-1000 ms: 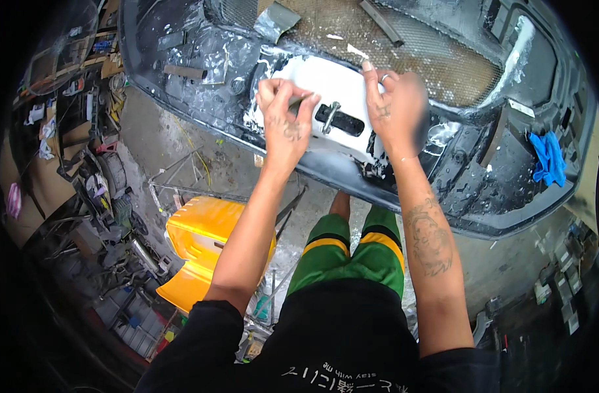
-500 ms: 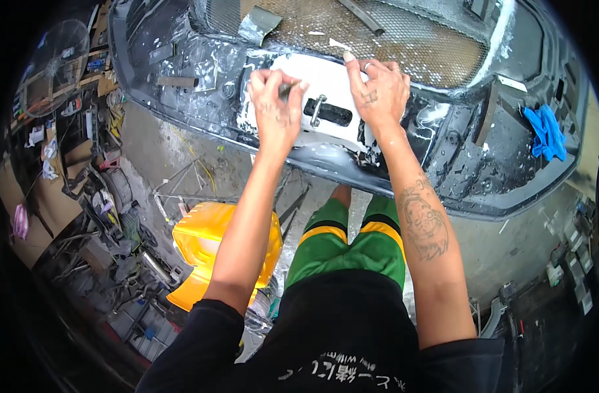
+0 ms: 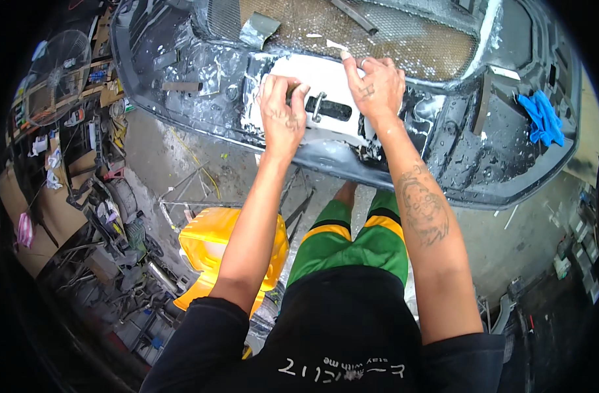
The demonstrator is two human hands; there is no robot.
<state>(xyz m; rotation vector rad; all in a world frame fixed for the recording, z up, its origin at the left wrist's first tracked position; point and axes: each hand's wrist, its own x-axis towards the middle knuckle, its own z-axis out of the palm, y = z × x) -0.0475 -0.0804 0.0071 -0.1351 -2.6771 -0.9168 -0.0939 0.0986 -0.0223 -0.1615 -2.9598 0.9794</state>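
A white plate [image 3: 319, 72] with a dark slot and a small metal handle [image 3: 318, 107] lies on a large black moulded panel [image 3: 230, 98], which resembles a vehicle bumper. My left hand [image 3: 283, 116] is at the plate's left side, its fingers bent and thumb close to them. Whatever may be between those fingers is hidden. Over the plate's upper right side is my right hand [image 3: 378, 90], thumb stretched forward and the other fingers curled down. The hand itself covers what those fingertips hold or touch.
Metal mesh [image 3: 430, 56] fills the panel's far part, with loose dark strips on it. A blue cloth [image 3: 542, 118] lies at the right end. Below left stands a yellow plastic part [image 3: 211, 239] beside a thin metal frame. Scrap and a fan [image 3: 57, 78] crowd the left.
My left hand has drawn slightly down and rightward, with thumb and fingers closer together; the dark gap between them no longer shows. The right hand has stayed nearly in place. The view has shifted slightly.
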